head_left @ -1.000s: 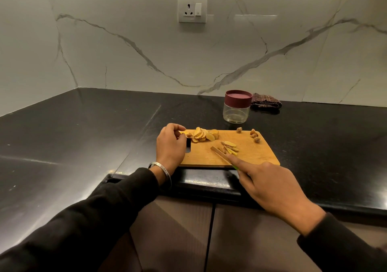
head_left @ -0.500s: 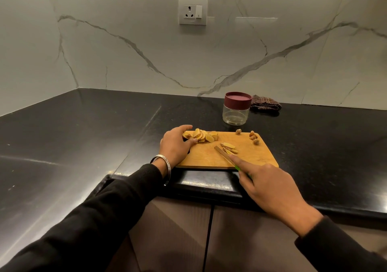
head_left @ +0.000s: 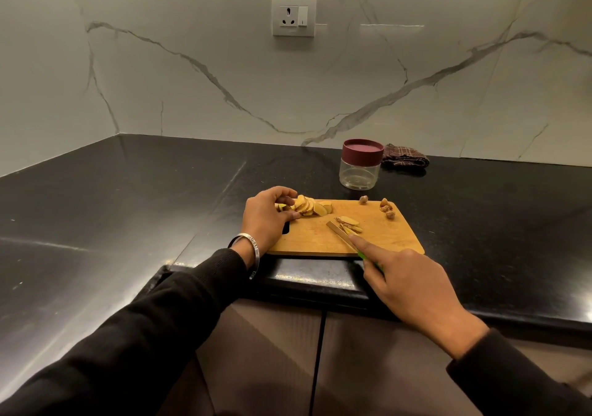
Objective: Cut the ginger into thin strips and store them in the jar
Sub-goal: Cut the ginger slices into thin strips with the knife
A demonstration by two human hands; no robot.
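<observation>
Ginger (head_left: 309, 206) lies sliced on the board (head_left: 320, 239), the main fan of slices at the left hand's fingertips. A second ago the left hand (head_left: 267, 217) was bunched at the board's left end with the fingers tucked under; now the fingers and thumb have spread forward and curl round the near end of the slice pile. The right hand (head_left: 407, 284) has barely shifted: it still grips the knife (head_left: 341, 234), forefinger stretched along the blade, green handle peeking out beneath.

Just beyond the blade tip sits one small heap of cut pieces (head_left: 349, 225). Farther off, along the board's far edge, are about four brown knobs (head_left: 387, 209), one apart from the rest. Beyond the board, past the right hand, stands one jar (head_left: 360, 172), lid on, clear body showing nothing inside. One cloth (head_left: 405, 156) lies just beside it.
</observation>
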